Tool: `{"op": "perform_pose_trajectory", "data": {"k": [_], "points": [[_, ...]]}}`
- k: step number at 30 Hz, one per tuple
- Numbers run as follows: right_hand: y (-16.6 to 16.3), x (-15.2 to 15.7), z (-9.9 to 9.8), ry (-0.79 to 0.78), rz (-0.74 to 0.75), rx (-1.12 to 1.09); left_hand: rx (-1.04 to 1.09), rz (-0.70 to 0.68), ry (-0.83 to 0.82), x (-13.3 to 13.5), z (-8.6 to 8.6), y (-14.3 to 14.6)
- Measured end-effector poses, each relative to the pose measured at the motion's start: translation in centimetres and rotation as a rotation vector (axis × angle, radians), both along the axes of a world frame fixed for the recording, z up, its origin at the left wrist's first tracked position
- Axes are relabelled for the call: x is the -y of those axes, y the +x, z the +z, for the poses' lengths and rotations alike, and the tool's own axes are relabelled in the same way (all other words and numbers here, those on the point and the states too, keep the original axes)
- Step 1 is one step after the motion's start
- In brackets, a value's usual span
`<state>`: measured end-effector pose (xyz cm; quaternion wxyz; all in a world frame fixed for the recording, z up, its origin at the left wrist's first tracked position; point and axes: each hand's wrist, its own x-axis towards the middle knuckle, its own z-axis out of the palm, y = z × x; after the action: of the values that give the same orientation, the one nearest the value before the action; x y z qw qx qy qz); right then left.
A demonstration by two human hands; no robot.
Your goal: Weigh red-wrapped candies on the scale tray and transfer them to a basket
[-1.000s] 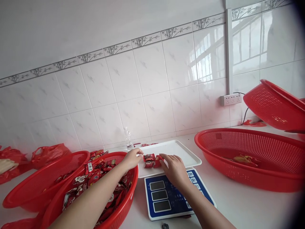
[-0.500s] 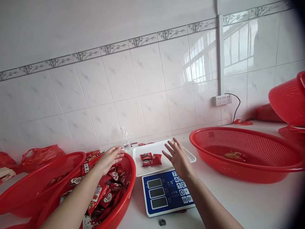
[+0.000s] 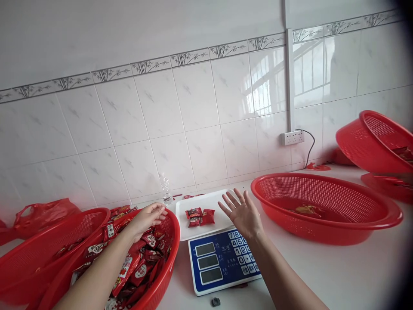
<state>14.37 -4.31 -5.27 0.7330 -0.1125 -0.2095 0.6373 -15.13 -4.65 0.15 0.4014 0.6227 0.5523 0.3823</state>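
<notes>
A few small red snack packets [image 3: 197,216] lie together on the white tray [image 3: 219,201] of a blue digital scale [image 3: 222,260]. My right hand [image 3: 242,213] hovers just right of the tray, fingers spread, holding nothing. My left hand [image 3: 147,217] hangs over the near red basket [image 3: 163,282], which is full of red packets [image 3: 138,262]. Its fingers are loosely curled with nothing in them. Both hands are off the packets on the tray.
A large red basket [image 3: 325,206] with one packet inside stands to the right. Another red basket [image 3: 374,142] is tilted at the far right. A third red basket [image 3: 48,249] and red bags [image 3: 41,211] lie left. A clear bottle [image 3: 165,188] and a wall socket [image 3: 292,137] are behind.
Both hands have lifted off the packets on the tray. The left has drawn back over the full basket, the right has opened beside the tray. The view has swung left.
</notes>
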Motion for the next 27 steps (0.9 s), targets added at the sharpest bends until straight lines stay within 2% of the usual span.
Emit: {"op": "perform_pose_trajectory", "data": {"k": [14, 22, 27], "points": [[-0.37, -0.08, -0.23, 0.005, 0.046, 0.024, -0.084, -0.050, -0.018, -0.02, -0.51, 0.13], [-0.39, 0.02, 0.09, -0.012, -0.057, -0.033, -0.136, -0.067, -0.033, -0.19, -0.72, 0.01], [-0.40, -0.03, -0.10, 0.013, -0.043, 0.017, -0.123, -0.055, -0.042, 0.14, -0.48, 0.24]]}}
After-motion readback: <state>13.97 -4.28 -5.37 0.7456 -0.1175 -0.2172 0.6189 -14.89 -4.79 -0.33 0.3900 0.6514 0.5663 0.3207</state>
